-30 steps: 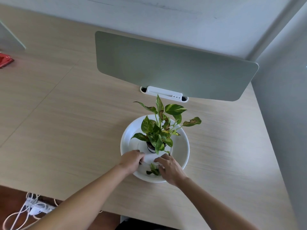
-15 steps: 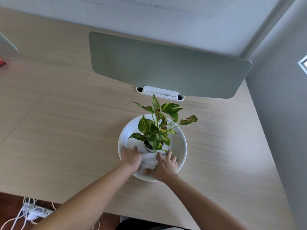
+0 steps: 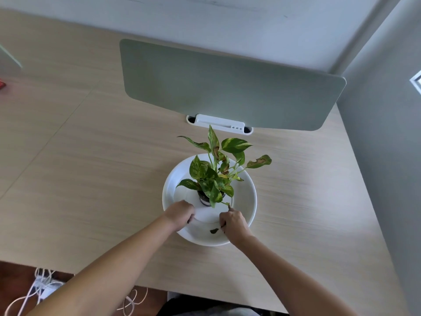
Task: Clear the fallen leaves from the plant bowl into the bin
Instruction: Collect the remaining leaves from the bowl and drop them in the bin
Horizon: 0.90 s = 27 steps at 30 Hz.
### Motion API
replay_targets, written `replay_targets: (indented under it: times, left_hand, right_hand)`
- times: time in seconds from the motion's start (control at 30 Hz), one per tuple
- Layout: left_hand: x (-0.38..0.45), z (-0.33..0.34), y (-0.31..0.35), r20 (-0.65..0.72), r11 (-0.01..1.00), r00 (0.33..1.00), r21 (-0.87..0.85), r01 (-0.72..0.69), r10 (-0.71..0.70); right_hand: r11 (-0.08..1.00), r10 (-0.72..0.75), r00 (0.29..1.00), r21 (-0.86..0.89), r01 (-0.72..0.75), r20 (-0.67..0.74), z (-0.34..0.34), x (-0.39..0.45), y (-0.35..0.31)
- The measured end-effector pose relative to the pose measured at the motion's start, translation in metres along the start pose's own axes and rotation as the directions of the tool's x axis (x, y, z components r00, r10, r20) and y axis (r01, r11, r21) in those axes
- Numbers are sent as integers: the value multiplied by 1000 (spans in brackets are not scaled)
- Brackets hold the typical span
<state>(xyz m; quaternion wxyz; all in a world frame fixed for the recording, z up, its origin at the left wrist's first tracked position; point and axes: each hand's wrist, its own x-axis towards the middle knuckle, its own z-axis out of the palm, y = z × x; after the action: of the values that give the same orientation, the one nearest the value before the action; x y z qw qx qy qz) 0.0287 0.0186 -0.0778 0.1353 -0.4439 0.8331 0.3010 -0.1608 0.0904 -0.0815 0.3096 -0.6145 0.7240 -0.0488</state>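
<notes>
A white plant bowl (image 3: 250, 190) stands on the wooden desk, with a small potted green plant (image 3: 210, 176) in its middle. Both of my hands are inside the bowl's near half. My left hand (image 3: 180, 214) is a closed fist at the left inner wall, and a dark sliver of leaf shows under its fingers. My right hand (image 3: 232, 221) is closed on dark leaf bits, with a brown stem end sticking out at its top. One small dark fallen leaf (image 3: 214, 230) lies loose on the bowl floor just left of my right hand. No bin is in view.
A grey-green divider panel (image 3: 227, 87) on a white clamp (image 3: 219, 124) stands just behind the bowl. A grey wall (image 3: 382, 156) borders the desk on the right. White cables (image 3: 43, 286) lie on the floor below the desk's near edge. A red object (image 3: 1, 84) sits far left.
Both hands have curled from flat on the bowl floor into fists and drawn apart. The cluster of leaves seen earlier at the front of the bowl is down to one loose leaf.
</notes>
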Motion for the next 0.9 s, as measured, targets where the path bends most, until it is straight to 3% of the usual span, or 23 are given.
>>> replay_targets:
  times: [0.23, 0.4, 0.5, 0.63, 0.8, 0.9]
  left_hand:
    - [1, -13, -10, -130, 931, 990, -366, 8, -59]
    - [-1, -17, -15, -154, 897, 983, -440, 26, -104]
    - [-1, -16, -11, -121, 937, 989, -348, 38, -85]
    - [0, -5, -6, -79, 996, 994, -55, 68, -73]
    - [-2, -1, 16, -53, 952, 991, 276, 132, -122]
    - [0, -1, 21, -61, 927, 989, 345, 150, -137]
  right_hand:
    - [994, 20, 998, 105, -25, 53, -17, 3, -2]
    - [989, -137, 967, -18, 144, 215, -7, 3, -5]
    - [972, -186, 955, -100, 213, 230, -5, 5, -9]
    - [955, -220, 945, -144, 260, 243, -1, 3, -9]
    - [989, -104, 993, -104, 108, 51, -19, 10, 3]
    - [987, -82, 994, -134, 92, 74, -28, 14, 15]
